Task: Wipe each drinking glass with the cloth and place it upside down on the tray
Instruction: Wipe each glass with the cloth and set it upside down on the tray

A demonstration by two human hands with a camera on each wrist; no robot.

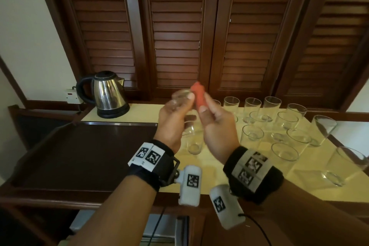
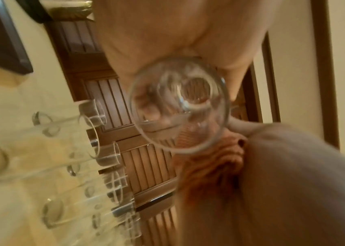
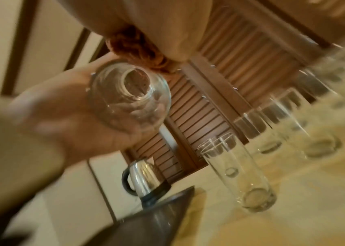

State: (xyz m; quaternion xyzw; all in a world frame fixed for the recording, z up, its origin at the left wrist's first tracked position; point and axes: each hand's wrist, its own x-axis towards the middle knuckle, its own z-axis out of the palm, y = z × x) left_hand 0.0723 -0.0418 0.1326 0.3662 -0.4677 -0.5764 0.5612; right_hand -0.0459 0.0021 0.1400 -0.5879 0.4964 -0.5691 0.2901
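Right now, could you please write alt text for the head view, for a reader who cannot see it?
A person's left hand holds a clear drinking glass while the right hand grips a bunched orange cloth beside it. Empty glasses stand upright on the pale counter at right; a dark tray and steel kettle sit left.

A clear drinking glass point(image 1: 180, 99) is held tilted beside a bunched orange cloth point(image 1: 198, 94).

Dark brown louvred wooden shutter doors point(image 1: 179, 32) span the back, w/ thin light slivers at their edges. Cream plaster wall point(image 1: 26, 26) at left, white wall socket point(image 1: 72, 96) low on it. Pale yellow countertop point(image 1: 235, 173) below; dark wood furniture frame point(image 1: 44, 195) around.
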